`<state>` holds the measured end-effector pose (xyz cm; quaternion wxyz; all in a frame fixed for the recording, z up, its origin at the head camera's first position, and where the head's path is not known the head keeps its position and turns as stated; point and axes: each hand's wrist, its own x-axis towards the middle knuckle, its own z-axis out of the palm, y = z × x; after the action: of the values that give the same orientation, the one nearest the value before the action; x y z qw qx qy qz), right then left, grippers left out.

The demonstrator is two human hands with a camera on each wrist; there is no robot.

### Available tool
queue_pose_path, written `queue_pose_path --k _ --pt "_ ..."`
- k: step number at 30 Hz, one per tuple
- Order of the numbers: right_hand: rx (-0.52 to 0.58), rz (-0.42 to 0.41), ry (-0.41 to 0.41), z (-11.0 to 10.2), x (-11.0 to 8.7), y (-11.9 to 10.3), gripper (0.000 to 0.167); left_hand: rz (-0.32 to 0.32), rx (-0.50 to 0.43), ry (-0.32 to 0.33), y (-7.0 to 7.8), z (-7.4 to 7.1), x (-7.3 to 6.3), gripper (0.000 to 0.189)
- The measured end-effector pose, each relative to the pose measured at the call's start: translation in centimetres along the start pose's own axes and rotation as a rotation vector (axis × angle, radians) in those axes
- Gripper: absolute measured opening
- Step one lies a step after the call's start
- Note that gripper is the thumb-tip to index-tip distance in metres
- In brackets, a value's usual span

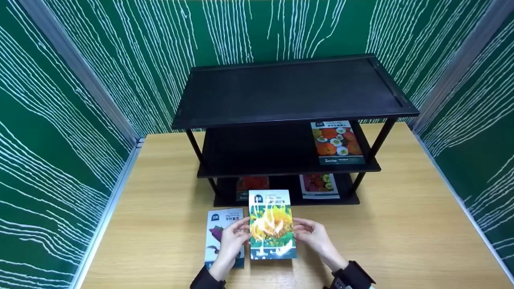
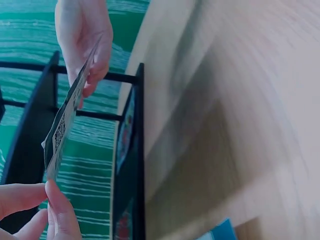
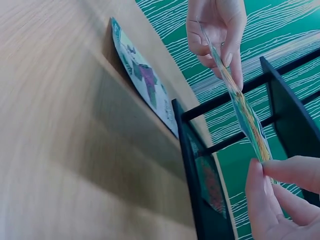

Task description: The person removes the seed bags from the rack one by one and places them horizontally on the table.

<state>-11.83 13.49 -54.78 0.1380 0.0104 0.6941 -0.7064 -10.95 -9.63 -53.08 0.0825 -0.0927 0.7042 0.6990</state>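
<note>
A seed packet with a yellow flower picture [image 1: 272, 237] is held upright between both hands, above the table in front of the black rack. My left hand [image 1: 232, 241] pinches its left edge between thumb and fingers. The right hand [image 1: 315, 237] grips the opposite edge the same way. In the left wrist view the packet [image 2: 67, 117] appears nearly edge-on, with a printed code on its back. A second packet with a purple vegetable picture [image 1: 213, 245] lies on the table, partly hidden beneath the left hand.
Behind the hands stands a three-tier black rack [image 1: 293, 92]. Its middle shelf bears a packet with orange and white flowers [image 1: 339, 142] at the right. On the bottom shelf are a red packet [image 1: 253, 183] and a packet with fruit pictures [image 1: 319, 186]. Green patterned walls enclose the wooden table [image 1: 160, 224].
</note>
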Motion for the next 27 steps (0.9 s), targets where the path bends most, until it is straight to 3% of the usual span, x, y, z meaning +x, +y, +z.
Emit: queue_pose_path --k 7,13,20,27 --pt "0.005 -0.006 -0.004 0.7 0.7 1.1 0.052 -0.019 0.043 0.044 -1.1 -0.2 0.6 0.049" --pt "0.023 0.001 0.018 1.1 1.2 2.2 0.05 0.009 0.078 0.051 -2.1 -0.4 1.1 0.046" --pt "0.077 0.072 0.001 1.6 1.6 3.0 0.053 0.037 0.127 0.074 -3.3 -0.6 1.4 0.044" --pt "0.026 0.053 0.004 2.4 2.0 3.5 0.051 0.055 0.204 0.111 -3.9 -0.8 1.6 0.043"
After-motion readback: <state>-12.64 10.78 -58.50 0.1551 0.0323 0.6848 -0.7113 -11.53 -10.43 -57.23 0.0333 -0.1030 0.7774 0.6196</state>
